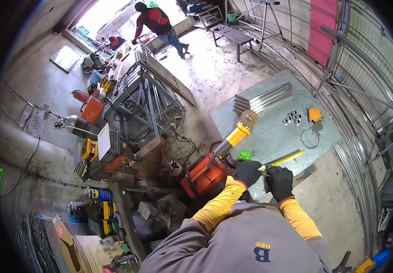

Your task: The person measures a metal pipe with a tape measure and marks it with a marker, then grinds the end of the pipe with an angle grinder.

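My left hand (247, 174), in a black glove, is closed around the near end of a yellow tape measure (288, 158). Its blade stretches out to the right over the grey metal sheet (273, 132). Close beside it, my right hand (279, 183), also gloved, has its fingers pinched at a small shiny piece between the hands, too small to name. A bright green round thing (244, 155) lies just beyond my left hand. Left of the hands, a yellow and grey angle grinder (236, 135) with a round disc leans up from an orange-red machine (207, 175).
Metal tubes (264, 98), several short cut tube pieces (292, 118) and an orange arrow-shaped magnet (314, 114) lie on the sheet. Cables cross the floor at left near a cluttered metal workbench (137, 86). Another person (155, 22) stands at the back. Long bars line the right wall.
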Available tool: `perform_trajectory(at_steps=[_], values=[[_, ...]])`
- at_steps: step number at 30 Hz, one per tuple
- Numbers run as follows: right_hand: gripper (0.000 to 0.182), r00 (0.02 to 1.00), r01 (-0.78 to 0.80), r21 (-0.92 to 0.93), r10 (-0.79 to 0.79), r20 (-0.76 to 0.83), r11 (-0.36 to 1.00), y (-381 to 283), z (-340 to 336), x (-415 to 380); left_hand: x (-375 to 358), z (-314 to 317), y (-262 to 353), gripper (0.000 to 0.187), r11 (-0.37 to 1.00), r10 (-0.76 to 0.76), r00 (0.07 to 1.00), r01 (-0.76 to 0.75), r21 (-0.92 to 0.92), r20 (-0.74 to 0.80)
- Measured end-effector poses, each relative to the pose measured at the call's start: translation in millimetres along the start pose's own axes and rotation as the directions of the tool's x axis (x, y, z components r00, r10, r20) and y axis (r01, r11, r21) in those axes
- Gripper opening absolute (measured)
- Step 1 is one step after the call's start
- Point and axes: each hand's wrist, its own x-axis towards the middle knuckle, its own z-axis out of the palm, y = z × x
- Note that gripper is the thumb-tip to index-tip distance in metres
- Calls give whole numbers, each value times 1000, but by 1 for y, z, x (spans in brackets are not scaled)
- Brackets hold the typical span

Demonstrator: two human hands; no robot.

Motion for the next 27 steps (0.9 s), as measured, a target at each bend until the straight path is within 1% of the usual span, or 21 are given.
perform_trajectory(at_steps=[2,3,4,5,7,8,9,10,11,12,13,15,16,17,19,20,21,23,24,26,27], values=[[43,997,16,4,-16,78,1000,5,3,4,-9,1,-3,29,1000,-31,999,31,-8,-9],[44,993,28,5,-28,115,1000,6,3,8,-15,4,-6,31,997,-77,995,75,-23,-70],[38,982,-26,-17,28,189,1000,5,5,12,-23,3,-7,33,992,-126,984,122,-42,-128],[38,981,-22,-9,23,193,1000,6,4,14,-33,0,-10,37,985,-168,975,162,-54,-148],[35,966,-101,75,80,246,992,12,-3,22,-53,-10,-12,36,962,-272,949,263,-73,-160],[30,925,-198,93,155,346,976,16,-8,27,-63,-11,-15,36,958,-285,938,280,-54,-195],[30,925,-189,101,143,351,977,25,0,23,-74,-12,-19,36,954,-298,927,299,-35,-228],[29,932,-261,348,141,334,900,38,11,18,-84,-20,-18,36,937,-348,915,345,-51,-202],[28,936,-315,570,149,319,758,51,21,12,-94,-26,-14,36,934,-357,912,355,-49,-201],[21,839,-537,778,107,534,326,61,15,9,-102,-32,-11,37,909,-416,892,411,-67,-179],[21,838,-538,778,106,535,324,62,5,8,-109,-38,-7,37,882,-471,868,463,-86,-157],[18,840,-536,844,95,534,-4,63,-21,7,-121,-46,-1,38,886,-461,872,442,-139,-166],[17,785,-556,778,122,607,-292,47,-52,13,-125,-47,0,37,891,-450,883,433,-140,-133],[17,787,-554,781,126,604,-289,49,-52,14,-128,-49,-1,37,896,-435,895,420,-142,-101],[18,854,-501,858,92,511,-117,58,-51,12,-130,-46,-9,37,929,-357,927,339,-147,-115],[19,808,-560,815,121,577,-150,59,-51,12,-131,-44,-13,37,952,-286,950,266,-150,-128],[19,806,-563,815,127,579,-140,60,-52,12,-130,-47,-12,37,952,-283,951,262,-161,-127],[39,827,-559,829,72,557,4,58,-52,13,-124,-55,-14,37,963,-240,965,222,-152,-109],[39,824,-564,825,73,562,9,57,-51,12,-123,-62,-8,37,960,-242,962,218,-176,-130],[38,846,-527,844,26,532,-103,53,-47,8,-120,-70,-4,37,959,-234,967,212,-187,-101],[38,842,-533,840,35,539,-104,48,-45,8,-120,-71,-5,37,961,-218,973,201,-189,-74]])
